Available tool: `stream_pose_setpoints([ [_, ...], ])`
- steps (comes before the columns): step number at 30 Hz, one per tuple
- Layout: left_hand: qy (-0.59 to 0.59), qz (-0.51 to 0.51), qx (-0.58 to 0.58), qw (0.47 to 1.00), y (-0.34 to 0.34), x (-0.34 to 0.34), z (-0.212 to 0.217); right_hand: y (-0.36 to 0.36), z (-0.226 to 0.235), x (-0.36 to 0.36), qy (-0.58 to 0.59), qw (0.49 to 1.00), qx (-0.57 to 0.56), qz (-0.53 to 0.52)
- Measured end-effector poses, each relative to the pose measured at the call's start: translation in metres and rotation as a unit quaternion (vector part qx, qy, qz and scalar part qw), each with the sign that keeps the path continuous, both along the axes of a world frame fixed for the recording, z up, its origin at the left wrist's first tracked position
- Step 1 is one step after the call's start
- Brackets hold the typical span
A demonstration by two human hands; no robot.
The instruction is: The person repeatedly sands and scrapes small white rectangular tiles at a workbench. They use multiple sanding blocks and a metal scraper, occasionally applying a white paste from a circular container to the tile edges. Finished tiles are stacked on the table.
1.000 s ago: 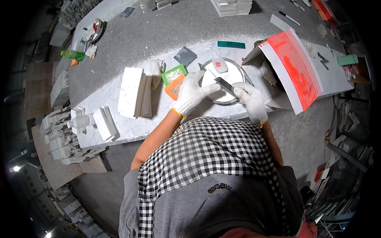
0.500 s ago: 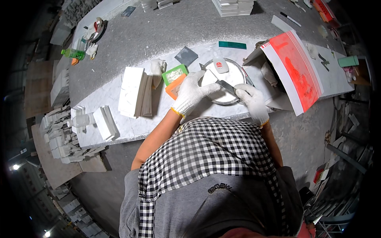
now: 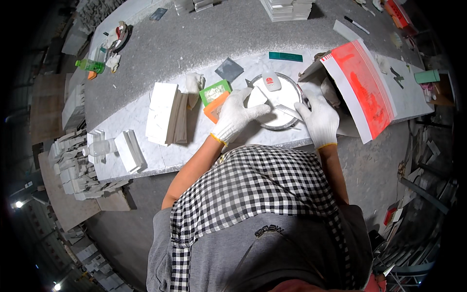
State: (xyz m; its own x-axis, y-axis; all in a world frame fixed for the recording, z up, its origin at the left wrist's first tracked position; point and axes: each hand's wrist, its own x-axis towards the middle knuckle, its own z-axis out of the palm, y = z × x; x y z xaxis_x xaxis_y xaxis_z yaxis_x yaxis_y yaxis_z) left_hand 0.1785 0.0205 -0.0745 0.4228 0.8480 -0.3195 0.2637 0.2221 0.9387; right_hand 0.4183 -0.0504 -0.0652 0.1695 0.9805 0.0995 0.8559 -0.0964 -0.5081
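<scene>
White knit gloves cover both hands. My left hand [image 3: 236,117] is curled at the left side of a round white disc [image 3: 290,92] with a grey rim. Its fingers close by the dark jaw end of a metal caliper [image 3: 287,111], whose pale beam slants across the disc; the exact contact is partly hidden. My right hand [image 3: 322,120] is at the disc's right edge, thumb and fingers apart, near the caliper's far end. A clear squeeze bottle [image 3: 271,82] with a red label lies on the disc. Beside my left hand are an orange block [image 3: 212,113] and a green block [image 3: 214,91].
A stack of white tiles [image 3: 163,112] stands left, with a smaller tile stack [image 3: 129,151] and clear bottle [image 3: 101,147] beyond. A red and white board [image 3: 360,87] leans at right. Behind lie a grey square [image 3: 229,69] and dark green strip [image 3: 285,56].
My right hand has come off the caliper's beam and moved right, its fingers spreading. The beam now looks paler. My left hand has barely moved.
</scene>
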Motion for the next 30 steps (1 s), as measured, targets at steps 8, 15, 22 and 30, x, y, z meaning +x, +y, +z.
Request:
stream_pose_setpoints([
  [8, 0.05, -0.012, 0.044, 0.998, 0.003, -0.001, -0.007, 0.077, -0.016, -0.038, -0.064, 0.995, -0.064, 0.038],
  [15, 0.063, 0.018, 0.065, 0.996, -0.001, 0.001, -0.009, 0.081, -0.033, -0.042, 0.0, 0.999, -0.019, 0.048],
  [22, 0.087, 0.003, 0.106, 0.991, 0.001, -0.001, -0.016, 0.04, 0.019, -0.023, 0.188, 0.979, -0.062, 0.05],
  [30, 0.104, 0.013, 0.12, 0.987, -0.001, 0.0, -0.013, 0.003, 0.038, -0.015, 0.289, 0.949, -0.115, 0.043],
])
